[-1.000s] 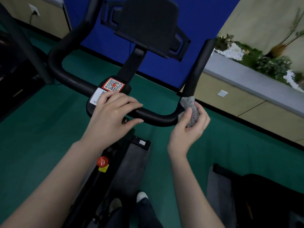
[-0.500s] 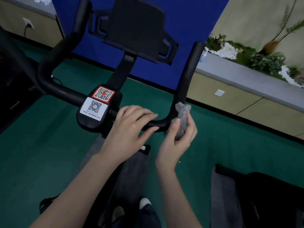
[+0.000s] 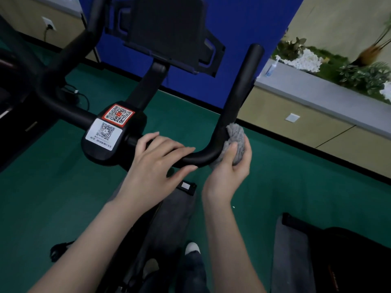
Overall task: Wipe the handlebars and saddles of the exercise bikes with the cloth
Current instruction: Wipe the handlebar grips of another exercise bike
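Observation:
A black exercise bike handlebar [image 3: 243, 85] curves up from a centre block with two QR code stickers [image 3: 112, 127]. My left hand [image 3: 156, 163] rests over the horizontal bar just right of that block, fingers laid across it. My right hand [image 3: 230, 172] grips a fluffy grey cloth [image 3: 236, 140] and presses it against the bend where the right arm of the bar turns upward. A dark tablet holder [image 3: 167, 32] stands above the bar. No saddle is in view.
Green floor lies all around. A blue panel [image 3: 243, 24] stands behind the bike. A low ledge with plants and a spray bottle [image 3: 271, 67] runs along the right. Another dark machine [image 3: 347, 259] sits at lower right, more equipment [image 3: 12, 85] at far left.
My left hand slid right along the bar, from over the QR block to beside the right bend. The right hand kept the cloth at the bend. The view shifted, uncovering both stickers.

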`<state>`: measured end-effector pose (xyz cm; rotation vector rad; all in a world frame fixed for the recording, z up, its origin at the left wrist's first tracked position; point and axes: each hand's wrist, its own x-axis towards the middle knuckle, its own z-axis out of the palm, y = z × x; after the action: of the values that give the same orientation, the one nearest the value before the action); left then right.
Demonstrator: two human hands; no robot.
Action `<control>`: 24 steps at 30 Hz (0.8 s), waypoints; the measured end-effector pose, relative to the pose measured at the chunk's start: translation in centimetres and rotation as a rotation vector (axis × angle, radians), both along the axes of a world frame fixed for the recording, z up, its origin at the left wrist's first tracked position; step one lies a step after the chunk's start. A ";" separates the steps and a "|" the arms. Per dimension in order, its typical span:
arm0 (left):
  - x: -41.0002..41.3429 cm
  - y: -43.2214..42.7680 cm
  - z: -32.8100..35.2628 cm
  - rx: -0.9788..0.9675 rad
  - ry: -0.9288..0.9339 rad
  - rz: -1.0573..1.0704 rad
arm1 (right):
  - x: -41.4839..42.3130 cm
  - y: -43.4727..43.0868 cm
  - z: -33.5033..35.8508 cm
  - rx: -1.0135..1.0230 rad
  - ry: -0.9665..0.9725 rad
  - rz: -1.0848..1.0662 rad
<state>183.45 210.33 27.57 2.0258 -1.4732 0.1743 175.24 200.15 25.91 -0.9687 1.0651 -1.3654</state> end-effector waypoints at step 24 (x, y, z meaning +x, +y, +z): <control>-2.6 -1.9 1.0 0.033 0.062 0.116 | -1.6 -2.8 -0.1 0.629 -0.434 0.474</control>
<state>180.86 208.45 28.59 2.1254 -1.3303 0.1338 173.65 197.34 25.80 -0.3884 0.7850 -0.7236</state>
